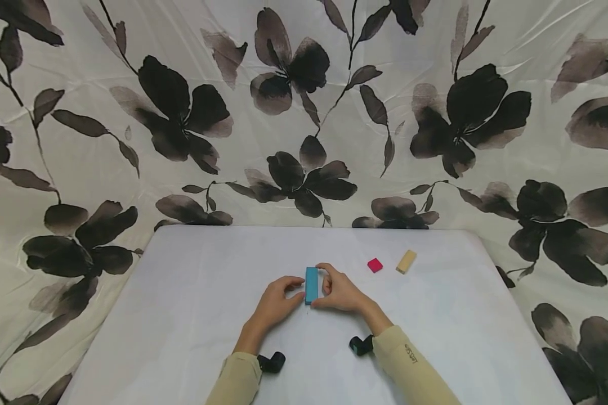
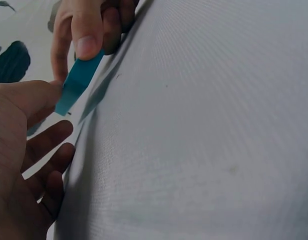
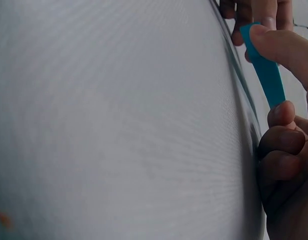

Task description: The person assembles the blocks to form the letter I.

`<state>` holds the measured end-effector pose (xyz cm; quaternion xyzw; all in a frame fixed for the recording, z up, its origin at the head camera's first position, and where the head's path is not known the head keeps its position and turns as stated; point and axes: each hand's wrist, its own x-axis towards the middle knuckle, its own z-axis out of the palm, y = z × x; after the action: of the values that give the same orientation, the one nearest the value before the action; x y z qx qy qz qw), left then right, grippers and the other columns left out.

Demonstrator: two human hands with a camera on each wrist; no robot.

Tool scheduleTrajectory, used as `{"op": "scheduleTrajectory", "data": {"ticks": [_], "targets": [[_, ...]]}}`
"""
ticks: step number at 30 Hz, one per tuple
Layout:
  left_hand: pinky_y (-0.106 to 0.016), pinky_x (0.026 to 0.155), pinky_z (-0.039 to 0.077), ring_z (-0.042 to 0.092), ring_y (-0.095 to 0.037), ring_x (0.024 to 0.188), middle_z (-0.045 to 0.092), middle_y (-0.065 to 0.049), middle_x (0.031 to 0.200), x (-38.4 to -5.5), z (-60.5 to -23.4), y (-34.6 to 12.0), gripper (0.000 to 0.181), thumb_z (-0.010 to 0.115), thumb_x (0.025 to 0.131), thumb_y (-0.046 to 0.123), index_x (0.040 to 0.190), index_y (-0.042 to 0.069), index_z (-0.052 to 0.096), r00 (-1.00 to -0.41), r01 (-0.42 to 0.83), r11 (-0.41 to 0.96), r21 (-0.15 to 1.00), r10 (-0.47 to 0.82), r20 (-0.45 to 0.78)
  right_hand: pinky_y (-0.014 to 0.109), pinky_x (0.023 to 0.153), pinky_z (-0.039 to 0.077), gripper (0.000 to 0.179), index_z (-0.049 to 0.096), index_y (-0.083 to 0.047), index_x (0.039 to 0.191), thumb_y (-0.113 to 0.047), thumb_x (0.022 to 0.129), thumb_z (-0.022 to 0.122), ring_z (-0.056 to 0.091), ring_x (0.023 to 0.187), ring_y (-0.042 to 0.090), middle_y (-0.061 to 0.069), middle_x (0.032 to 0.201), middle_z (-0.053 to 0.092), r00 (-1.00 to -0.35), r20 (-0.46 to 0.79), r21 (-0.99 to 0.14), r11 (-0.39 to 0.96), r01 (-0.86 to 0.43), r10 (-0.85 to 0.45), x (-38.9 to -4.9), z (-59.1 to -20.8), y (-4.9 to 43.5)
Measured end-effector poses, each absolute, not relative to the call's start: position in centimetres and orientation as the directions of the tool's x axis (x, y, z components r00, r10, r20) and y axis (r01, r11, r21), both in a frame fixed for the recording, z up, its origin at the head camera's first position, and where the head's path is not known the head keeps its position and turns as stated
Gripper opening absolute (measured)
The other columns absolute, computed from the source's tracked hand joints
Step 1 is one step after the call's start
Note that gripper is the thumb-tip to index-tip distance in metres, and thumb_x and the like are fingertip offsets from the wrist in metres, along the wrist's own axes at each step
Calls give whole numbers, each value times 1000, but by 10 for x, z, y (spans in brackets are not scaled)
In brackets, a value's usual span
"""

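Note:
A teal rectangular block [image 1: 311,286] stands lengthwise between both hands in the head view. My right hand [image 1: 340,289] pinches it by its ends, index finger at the far end and thumb at the near end. That thumb presses on the teal block [image 3: 266,75] in the right wrist view, with the other fingers curled. On the block's left side is my left hand [image 1: 277,301], its thumb and a fingertip right at the long edge. In the left wrist view, the left hand's [image 2: 19,130] thumb meets the teal block [image 2: 80,82], while its lower fingers are spread loosely away from it.
Right of the hands, a small red block [image 1: 375,265] and a tan, wood-coloured block [image 1: 406,261] lie on the white table [image 1: 208,270]. A floral curtain [image 1: 294,129] hangs behind the table's far edge. Each wrist carries a small black camera [image 1: 272,363].

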<state>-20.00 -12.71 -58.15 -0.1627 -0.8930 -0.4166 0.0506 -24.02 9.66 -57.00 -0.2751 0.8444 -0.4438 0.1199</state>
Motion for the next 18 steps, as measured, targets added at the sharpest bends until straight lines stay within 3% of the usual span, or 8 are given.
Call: {"op": "scheduleTrajectory", "data": {"ticks": [18], "targets": [[-34, 77, 48, 58, -11, 88, 68, 4, 106, -206, -580, -119, 33, 73, 89, 25, 119, 15, 68, -953, 300, 620, 725, 234, 194, 26, 67, 43, 91, 36, -6, 142, -32, 72, 88, 47, 62, 8, -2, 70, 51, -828, 48, -819, 453, -353, -559, -242, -573, 95]]}}
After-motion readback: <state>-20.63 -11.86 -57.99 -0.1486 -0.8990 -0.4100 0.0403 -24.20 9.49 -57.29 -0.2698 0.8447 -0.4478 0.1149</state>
